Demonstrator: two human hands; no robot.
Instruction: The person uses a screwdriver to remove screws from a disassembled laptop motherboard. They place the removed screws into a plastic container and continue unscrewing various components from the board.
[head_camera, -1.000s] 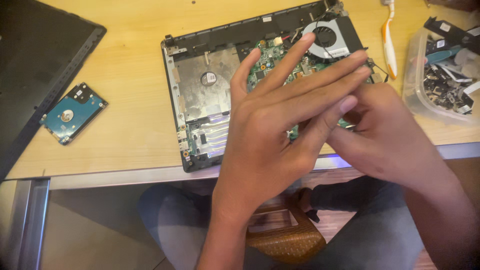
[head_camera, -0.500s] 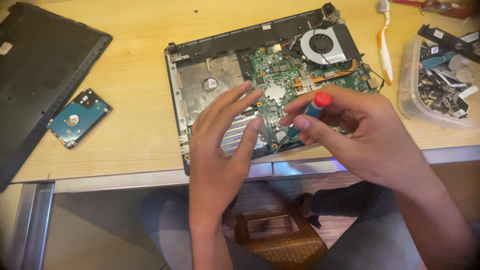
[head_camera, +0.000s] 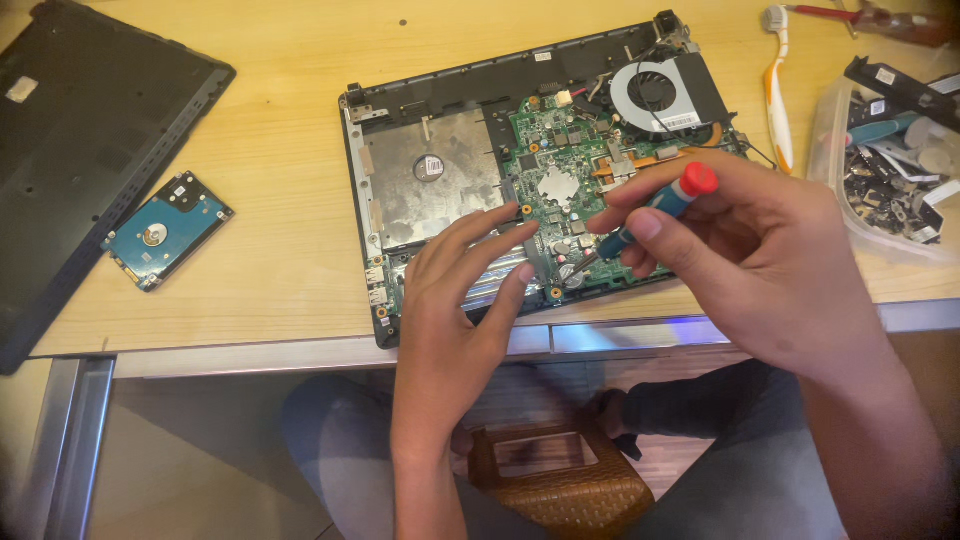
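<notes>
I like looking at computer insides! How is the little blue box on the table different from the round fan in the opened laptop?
The blue hard drive lies loose on the wooden table; the fan sits fixed in the opened laptop. The hard drive is a flat rectangle with a small silver disc; the fan is round with many blades. The hard drive is far from both hands; the fan is just above the right hand. Both are computer parts.

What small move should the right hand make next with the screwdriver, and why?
Probably turn the screwdriver in place. The right hand holds it tilted with its tip down on the green motherboard near the front edge, and the left hand rests its fingers flat on the opened laptop beside it.
</notes>
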